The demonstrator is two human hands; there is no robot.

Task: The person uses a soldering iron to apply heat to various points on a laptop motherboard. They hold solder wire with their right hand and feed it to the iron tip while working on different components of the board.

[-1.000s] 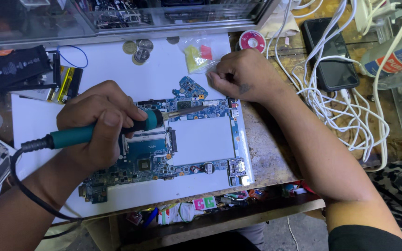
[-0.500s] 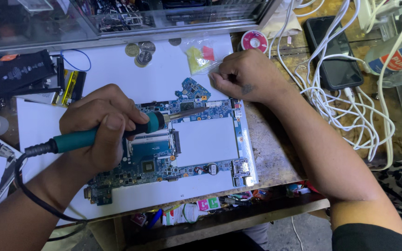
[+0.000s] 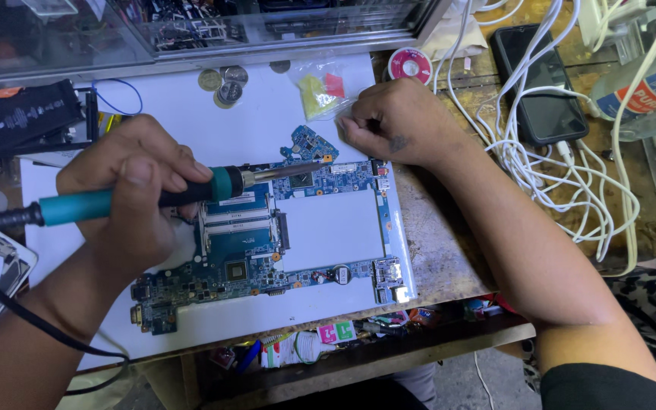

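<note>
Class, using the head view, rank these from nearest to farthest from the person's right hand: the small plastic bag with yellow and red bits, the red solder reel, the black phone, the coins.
From the right hand:
1. Small plastic bag, touching its fingers, left.
2. Red solder reel, just above.
3. Black phone, to the right, and the coins, far left: too close to call.

My left hand (image 3: pixel 134 193) covers the middle of the soldering iron (image 3: pixel 100 203) handle and a chunk of the blue circuit board (image 3: pixel 267 250) underneath. Can't tell if the iron's tip actually touches the board, too small. My right hand (image 3: pixel 396 121) is curled up, so whatever's pinched in it is hidden. The plastic bottle (image 3: pixel 647 87) runs off the right edge.
</note>
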